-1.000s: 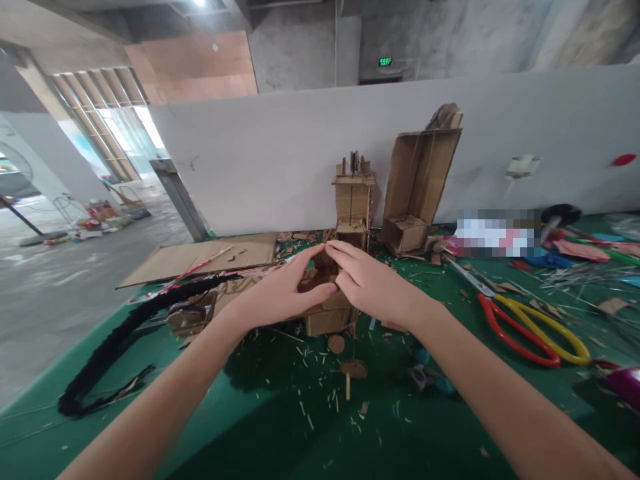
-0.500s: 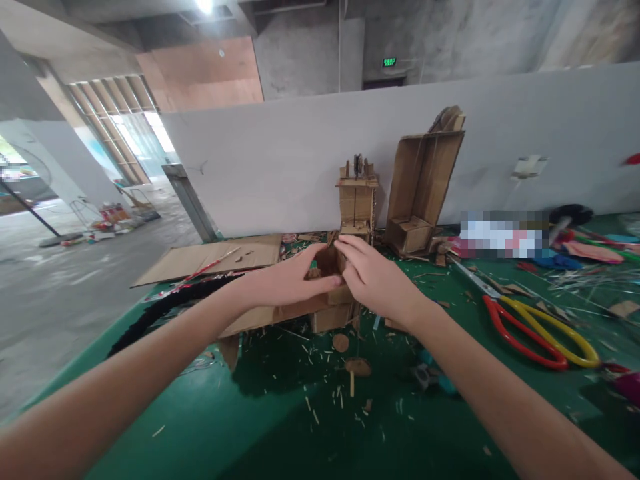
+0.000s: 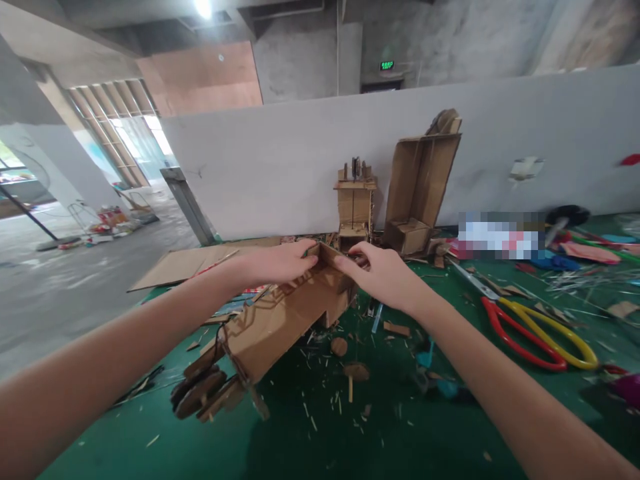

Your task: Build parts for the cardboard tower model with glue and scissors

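A cardboard model (image 3: pixel 285 313) with a long open body slants across the middle of the view, its box end away from me. At its near left end are round cardboard wheels (image 3: pixel 200 393). My left hand (image 3: pixel 287 260) pinches the left wall of the box end between thumb and fingers. On the opposite side my right hand (image 3: pixel 380 270) grips the right wall, thumb on the inner face and fingers curled outside. The fingertips of both hands are partly hidden by the cardboard.
A small cardboard tower (image 3: pixel 354 207) with a pulley and a tall cardboard frame (image 3: pixel 423 180) stand by the white partition (image 3: pixel 260 167). Scissors (image 3: pixel 530 333) with red and yellow handles lie right. Scraps litter the green table (image 3: pixel 320 427); a flat cardboard sheet (image 3: pixel 170 270) lies left.
The cardboard model has turned, so its wheeled end now shows at the near left. Both hands have shifted their hold on the box end, and the black strip at left is no longer visible.
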A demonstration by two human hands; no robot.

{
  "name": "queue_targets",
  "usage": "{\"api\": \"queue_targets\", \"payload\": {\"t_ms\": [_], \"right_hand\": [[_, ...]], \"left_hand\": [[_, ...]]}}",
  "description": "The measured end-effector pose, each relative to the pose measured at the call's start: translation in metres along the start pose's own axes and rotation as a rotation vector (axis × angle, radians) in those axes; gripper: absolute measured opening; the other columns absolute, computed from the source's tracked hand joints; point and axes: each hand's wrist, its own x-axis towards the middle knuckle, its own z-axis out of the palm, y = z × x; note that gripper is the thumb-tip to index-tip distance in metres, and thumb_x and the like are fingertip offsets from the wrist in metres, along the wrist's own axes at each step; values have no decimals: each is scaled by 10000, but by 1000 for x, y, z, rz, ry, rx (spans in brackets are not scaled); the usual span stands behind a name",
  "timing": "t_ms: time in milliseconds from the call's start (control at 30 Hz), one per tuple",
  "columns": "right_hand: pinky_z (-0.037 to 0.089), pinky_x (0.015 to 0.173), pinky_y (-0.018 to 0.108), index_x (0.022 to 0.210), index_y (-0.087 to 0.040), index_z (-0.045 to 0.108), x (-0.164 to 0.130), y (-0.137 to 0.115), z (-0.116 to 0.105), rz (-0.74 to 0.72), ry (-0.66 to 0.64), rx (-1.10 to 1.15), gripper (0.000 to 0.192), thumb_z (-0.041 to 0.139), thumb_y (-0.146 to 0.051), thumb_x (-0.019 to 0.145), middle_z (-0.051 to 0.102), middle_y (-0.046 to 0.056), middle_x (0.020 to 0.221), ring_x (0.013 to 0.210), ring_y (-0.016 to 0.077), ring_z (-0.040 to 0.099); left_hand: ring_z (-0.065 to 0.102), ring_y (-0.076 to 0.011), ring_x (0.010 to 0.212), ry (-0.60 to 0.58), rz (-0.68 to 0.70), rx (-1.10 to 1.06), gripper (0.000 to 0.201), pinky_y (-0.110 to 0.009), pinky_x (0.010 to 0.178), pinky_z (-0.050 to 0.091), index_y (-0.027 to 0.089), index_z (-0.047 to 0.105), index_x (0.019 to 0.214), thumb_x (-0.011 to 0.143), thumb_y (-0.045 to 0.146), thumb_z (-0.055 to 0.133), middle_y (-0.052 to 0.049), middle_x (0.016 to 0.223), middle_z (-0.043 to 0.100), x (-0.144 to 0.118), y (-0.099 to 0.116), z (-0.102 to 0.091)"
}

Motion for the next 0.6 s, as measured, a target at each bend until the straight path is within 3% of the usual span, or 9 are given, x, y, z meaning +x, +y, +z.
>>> {"api": "queue_targets", "payload": {"t_ms": [100, 200, 333, 433, 600], "right_hand": [[441, 623, 343, 1108, -199, 578, -1, 2, -3, -55, -134, -25, 505, 558, -573, 769, 666, 91, 887, 726, 226, 612], [453, 706, 399, 1264, -141, 520, 2, 5, -2, -92, -92, -125, 593, 523, -518, 807, 630, 160, 1027, 860, 278, 600], [447, 858, 429, 1412, -150, 355, 4, 10, -3, -149, -93, -141, 624, 496, -404, 860, 546, 169, 1259, 1058, 293, 557], [421, 947, 429, 1404, -187, 366, 3, 14, -8, -196, -125, -117, 570, 491, -366, 877, 501, 121, 1352, 1157, 271, 517], [399, 1004, 437, 1399, -215, 378, 3, 18, -9, -214, -132, -114, 533, 462, -374, 897, 441, 96, 1417, 1239, 247, 467]], "left_hand": [[591, -283, 945, -122, -110, -1, 352, -331, 696, 486, 232, 617, 1095, 800, 394, 512, -101, 1003, 670, 1, -2, -1], [591, -290, 978, -185, -177, -88, 395, -310, 641, 517, 249, 585, 1166, 812, 403, 503, -105, 1104, 629, 0, -4, -1], [629, -292, 928, -89, -238, -269, 483, -318, 588, 537, 297, 529, 1259, 787, 396, 562, -105, 1219, 580, -3, -11, 3], [656, -298, 852, -3, -293, -443, 567, -341, 547, 536, 317, 506, 1295, 745, 376, 633, -121, 1269, 560, -8, -16, 6], [647, -279, 856, 32, -182, -478, 595, -367, 576, 544, 373, 439, 1345, 776, 431, 606, -94, 1437, 392, -10, -32, 14]]}}
